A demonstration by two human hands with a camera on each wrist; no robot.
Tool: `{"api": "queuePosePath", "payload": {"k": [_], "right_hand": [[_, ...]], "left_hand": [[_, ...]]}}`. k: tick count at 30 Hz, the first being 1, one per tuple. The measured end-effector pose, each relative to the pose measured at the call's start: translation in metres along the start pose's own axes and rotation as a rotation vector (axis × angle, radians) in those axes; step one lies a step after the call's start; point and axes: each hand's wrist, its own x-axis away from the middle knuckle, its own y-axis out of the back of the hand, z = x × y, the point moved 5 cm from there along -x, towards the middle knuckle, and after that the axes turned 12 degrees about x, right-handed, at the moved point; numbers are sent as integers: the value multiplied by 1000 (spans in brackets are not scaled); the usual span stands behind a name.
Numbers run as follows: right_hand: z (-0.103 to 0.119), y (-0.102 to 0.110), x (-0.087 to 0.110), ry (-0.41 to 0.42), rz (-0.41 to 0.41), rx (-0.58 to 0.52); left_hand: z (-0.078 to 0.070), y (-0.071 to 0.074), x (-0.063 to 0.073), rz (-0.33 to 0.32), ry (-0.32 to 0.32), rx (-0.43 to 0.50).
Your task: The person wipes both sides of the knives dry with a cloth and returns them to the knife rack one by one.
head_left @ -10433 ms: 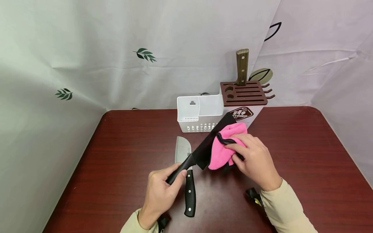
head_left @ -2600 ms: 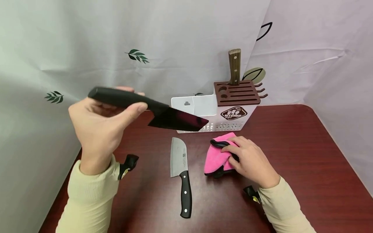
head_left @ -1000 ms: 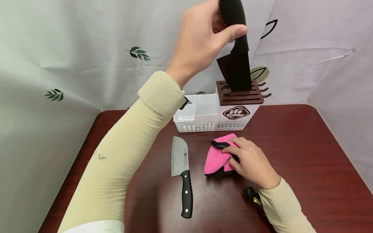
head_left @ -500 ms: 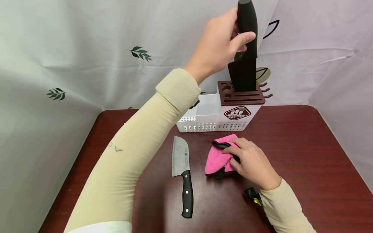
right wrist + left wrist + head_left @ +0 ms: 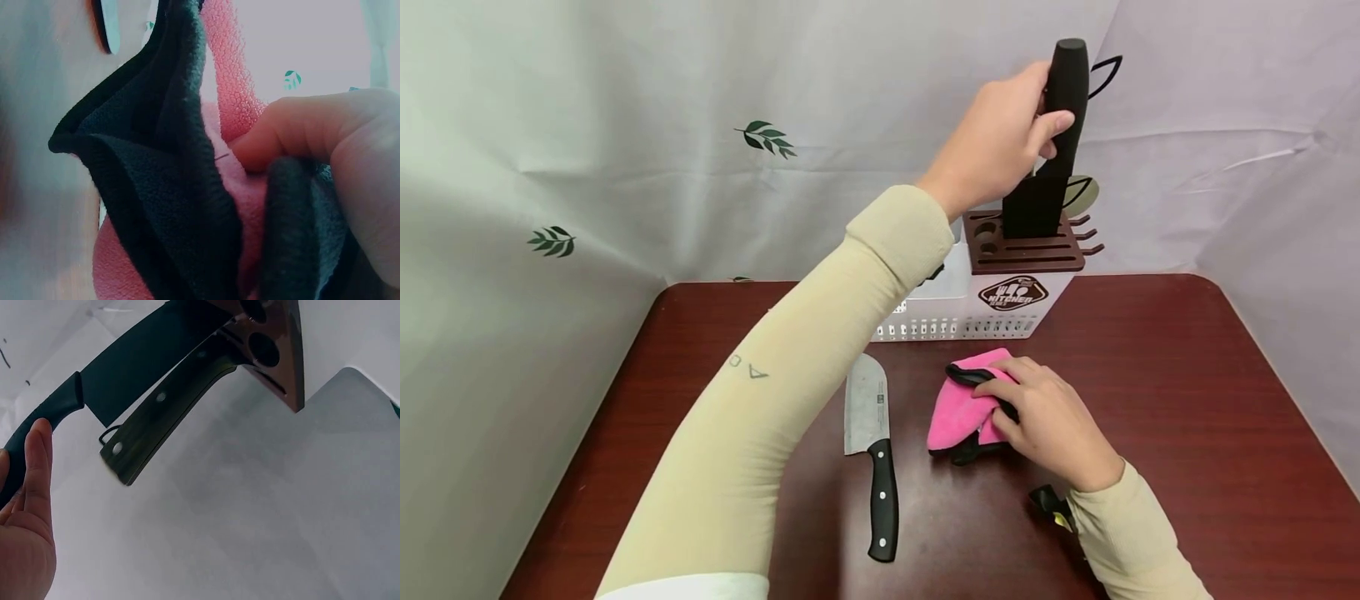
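Observation:
My left hand [image 5: 1000, 133] grips the handle of a black knife [image 5: 1067, 96], which points downward with its blade partly in a slot of the brown knife-block top [image 5: 1026, 252]. In the left wrist view, that black blade [image 5: 150, 356] runs beside a wooden knife handle [image 5: 165, 412], which is mostly hidden in the head view. Down on the table, my right hand [image 5: 1051, 419] holds a bunched pink cloth [image 5: 958, 412] with black edging. The right wrist view shows its dark underside [image 5: 144, 187] and the fingers in its folds.
A steel-bladed knife with a black riveted handle [image 5: 883, 500] lies on the red-brown table [image 5: 1157, 375], left of the cloth. The white rack [image 5: 936, 317] under the block top stands at the back edge, its left compartments partly behind my left sleeve [image 5: 760, 400]. Hooks [image 5: 1088, 236] stick out at right.
Earlier the cloth was against the black blade. The left hand then carried the knife up over the block; in the last second knife and hand have sunk into the slot. The right hand stays put.

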Motion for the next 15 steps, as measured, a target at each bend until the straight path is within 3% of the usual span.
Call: {"api": "queuePosePath", "payload": {"k": [11,15], "right_hand": [[0,0,1,14,-22,-1],[0,0,1,18,-26,1]], "left_hand": [[10,-29,-5,78,-34,-162],[18,-40,-6,100,-46,-264]]}}
